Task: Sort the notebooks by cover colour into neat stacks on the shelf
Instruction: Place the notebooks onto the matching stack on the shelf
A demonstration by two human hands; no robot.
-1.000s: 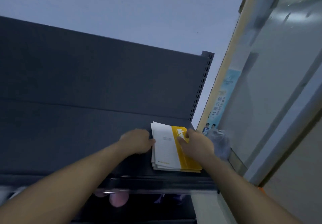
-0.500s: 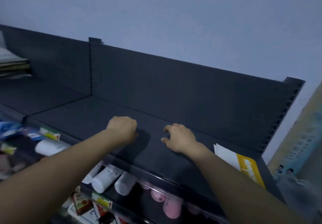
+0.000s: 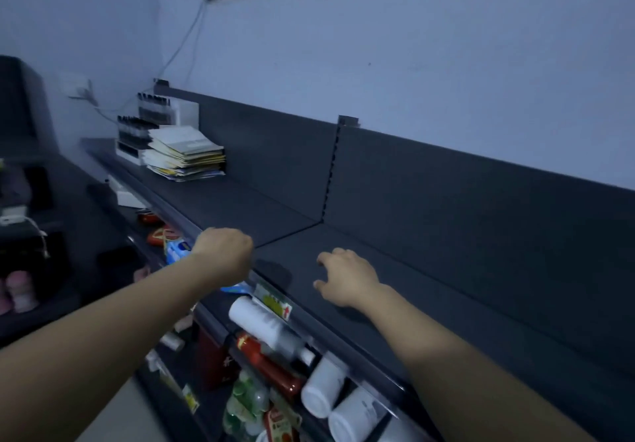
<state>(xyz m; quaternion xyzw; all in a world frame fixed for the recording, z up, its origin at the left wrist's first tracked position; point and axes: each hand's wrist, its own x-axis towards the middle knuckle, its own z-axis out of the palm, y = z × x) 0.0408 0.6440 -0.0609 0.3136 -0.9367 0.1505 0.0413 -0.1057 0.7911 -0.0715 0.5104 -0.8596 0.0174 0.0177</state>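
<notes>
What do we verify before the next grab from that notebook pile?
1. Hands free: left hand curled, right hand loosely spread, nothing held: ok.
2. Target visible: untidy pile of pale and yellow paper notebooks at the far left end: ok.
3. Pile squared for a clean lift: covers fanned, edges misaligned: not ok.
4. Path along the dark grey metal shelf: nothing shows between hands and pile: ok.
5. Gap between pile and the clear plastic pen display rack beside it: cannot tell.
6. Top cover colour readable in this dim light: cannot tell.
</notes>
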